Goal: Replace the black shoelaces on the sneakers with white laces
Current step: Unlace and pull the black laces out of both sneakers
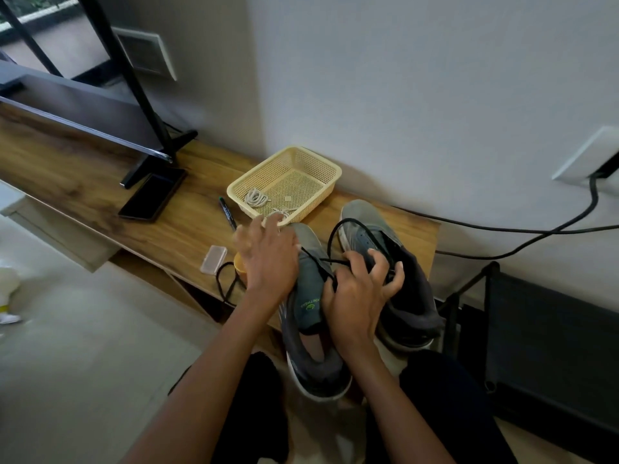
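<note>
Two grey sneakers lie side by side at the wooden bench's near end, heels toward me. My right hand (361,293) grips the right sneaker (410,296) across its lacing, fingers curled. A black lace (335,234) loops up from that shoe and runs under this hand. My left hand (268,256) hovers with fingers spread over the toe of the left sneaker (310,316), whose eyelets show no lace, fingertips at the front corner of the yellow basket (330,162). White laces (256,198) lie coiled in the basket. A loose black lace (223,284) hangs over the bench edge.
On the bench (100,182) lie a black marker (227,212), a dark phone (152,195), a clear plastic case (213,259) and a screen's stand (157,152). A black cable (536,229) runs along the wall at right. A black rack (536,329) stands right of my knees.
</note>
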`<state>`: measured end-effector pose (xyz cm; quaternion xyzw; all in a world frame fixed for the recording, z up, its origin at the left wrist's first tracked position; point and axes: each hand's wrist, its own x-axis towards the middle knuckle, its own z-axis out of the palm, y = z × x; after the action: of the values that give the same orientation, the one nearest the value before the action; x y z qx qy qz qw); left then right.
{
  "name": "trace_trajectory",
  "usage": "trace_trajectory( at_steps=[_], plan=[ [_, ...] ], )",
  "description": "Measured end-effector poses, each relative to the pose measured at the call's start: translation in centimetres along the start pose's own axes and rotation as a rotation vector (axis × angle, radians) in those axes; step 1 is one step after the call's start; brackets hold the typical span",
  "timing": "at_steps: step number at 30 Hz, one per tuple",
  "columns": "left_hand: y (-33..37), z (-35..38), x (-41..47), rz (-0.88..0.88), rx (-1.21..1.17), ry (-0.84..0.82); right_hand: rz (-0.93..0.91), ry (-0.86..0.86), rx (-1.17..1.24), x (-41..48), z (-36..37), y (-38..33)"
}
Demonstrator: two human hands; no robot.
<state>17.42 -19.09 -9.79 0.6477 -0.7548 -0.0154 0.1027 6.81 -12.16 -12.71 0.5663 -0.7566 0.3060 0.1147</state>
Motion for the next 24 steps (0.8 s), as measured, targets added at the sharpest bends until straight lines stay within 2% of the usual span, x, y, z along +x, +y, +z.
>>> trace_trajectory(
  at_steps=[5,7,9,11,13,15,24],
  plan=[
    [-2.5,-0.4,0.0,-0.443,-0.34,0.257,0.007,0.009,0.01,-0.1,-0.1,0.0],
    [-2.8,-0.8,-0.1,-0.486,-0.363,0.276,-0.002,0.0,0.022,-0.1,0.0,0.0],
    [-2.5,-1.2,-0.3,-0.397,-0.353,0.226,-0.011,-0.003,0.035,0.0,0.1,0.0],
    [-1.8,-1.4,-0.4,-0.225,-0.312,0.136,-0.016,0.0,0.039,-0.1,0.1,0.0],
    [-0.7,-1.4,-0.4,-0.036,-0.19,0.022,-0.02,-0.001,0.05,-0.1,0.1,0.0],
    [0.5,-1.1,-0.4,0.077,-0.101,-0.096,-0.02,-0.006,0.054,-0.1,0.2,0.1],
    [0.6,-0.3,0.5,0.162,0.107,-0.114,0.002,0.012,0.027,-0.2,0.1,0.0]
  ],
)
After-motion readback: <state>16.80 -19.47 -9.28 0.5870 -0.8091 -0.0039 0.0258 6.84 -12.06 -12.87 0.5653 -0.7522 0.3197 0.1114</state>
